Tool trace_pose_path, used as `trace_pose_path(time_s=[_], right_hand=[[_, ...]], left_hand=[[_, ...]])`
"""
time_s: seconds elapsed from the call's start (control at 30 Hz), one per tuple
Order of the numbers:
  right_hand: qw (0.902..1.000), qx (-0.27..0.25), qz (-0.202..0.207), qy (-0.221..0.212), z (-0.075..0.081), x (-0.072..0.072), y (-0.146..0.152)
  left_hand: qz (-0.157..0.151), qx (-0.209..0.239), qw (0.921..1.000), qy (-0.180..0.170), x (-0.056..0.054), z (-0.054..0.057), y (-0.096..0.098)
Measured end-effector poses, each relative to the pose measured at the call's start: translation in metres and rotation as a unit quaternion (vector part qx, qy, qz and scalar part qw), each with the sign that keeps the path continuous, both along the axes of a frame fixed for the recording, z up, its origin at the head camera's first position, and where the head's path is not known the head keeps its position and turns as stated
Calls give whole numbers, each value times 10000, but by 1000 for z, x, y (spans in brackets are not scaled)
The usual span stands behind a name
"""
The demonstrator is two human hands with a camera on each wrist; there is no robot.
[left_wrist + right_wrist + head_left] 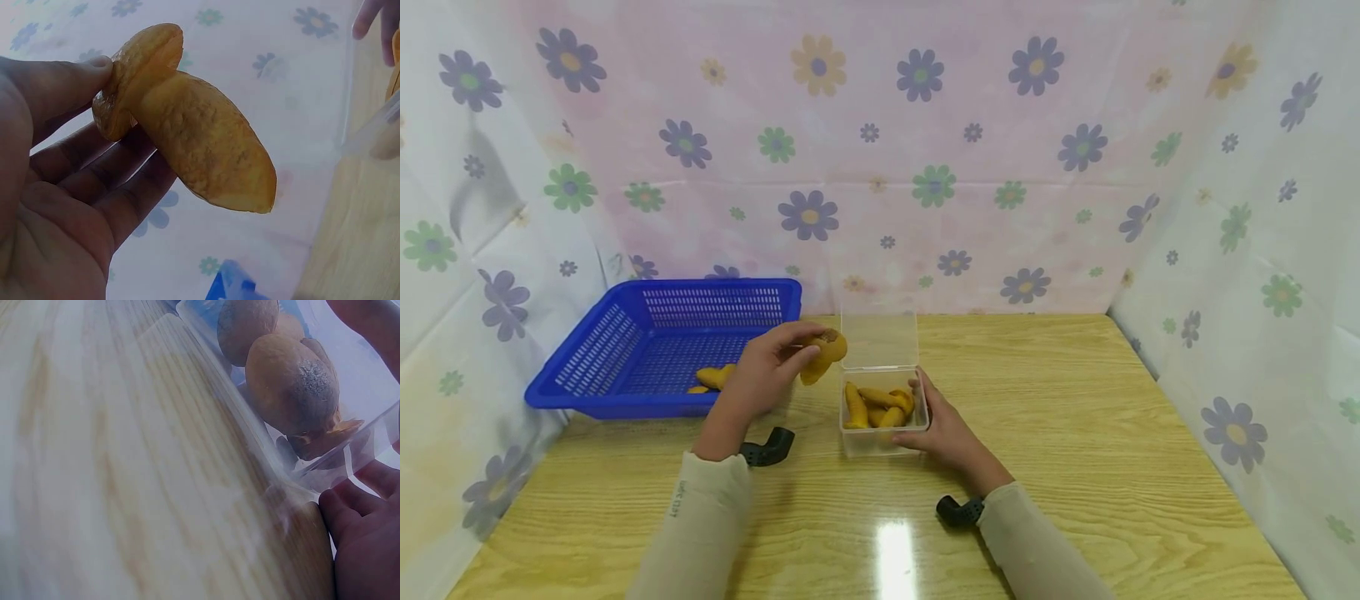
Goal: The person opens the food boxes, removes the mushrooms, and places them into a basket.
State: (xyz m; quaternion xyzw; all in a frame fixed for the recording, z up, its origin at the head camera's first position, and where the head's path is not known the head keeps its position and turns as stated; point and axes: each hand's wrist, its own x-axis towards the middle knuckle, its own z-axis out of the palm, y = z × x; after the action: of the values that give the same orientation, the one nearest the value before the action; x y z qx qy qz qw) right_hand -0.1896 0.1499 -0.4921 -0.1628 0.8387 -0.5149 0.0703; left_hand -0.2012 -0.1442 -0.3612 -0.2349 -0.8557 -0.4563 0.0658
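Note:
My left hand (767, 367) pinches a yellow-brown mushroom (206, 147) by its cap, thumb on one side and fingers on the other. Its thick stem points away from the palm in the left wrist view. It is held up between the blue basket and a clear plastic box (880, 442). Several similar mushrooms (891, 417) lie inside this box, whose hinged lid (880, 337) stands raised at the back. My right hand (951, 429) grips the box's right side, thumb at the front and fingers toward the back corner. Part of the box is cut off in the right wrist view.
A blue perforated basket (655, 408) stands at the left with a few mushrooms (715, 377) in it, partly hidden behind my left hand. The wooden table (1075, 467) lies beneath everything. Flower-patterned cloth (880, 125) hangs along the back and both sides.

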Motion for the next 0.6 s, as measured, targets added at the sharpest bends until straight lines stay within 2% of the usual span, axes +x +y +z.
trace_pose_path(time_s=[0.33,0.6], right_hand=[[10000,68,15,50,-1,0,0],[10000,55,23,36,0,-1,1]], left_hand=[[359,-100,9989,302,-5,2,-24],[672,-234,9975,52,-8,3,-41]])
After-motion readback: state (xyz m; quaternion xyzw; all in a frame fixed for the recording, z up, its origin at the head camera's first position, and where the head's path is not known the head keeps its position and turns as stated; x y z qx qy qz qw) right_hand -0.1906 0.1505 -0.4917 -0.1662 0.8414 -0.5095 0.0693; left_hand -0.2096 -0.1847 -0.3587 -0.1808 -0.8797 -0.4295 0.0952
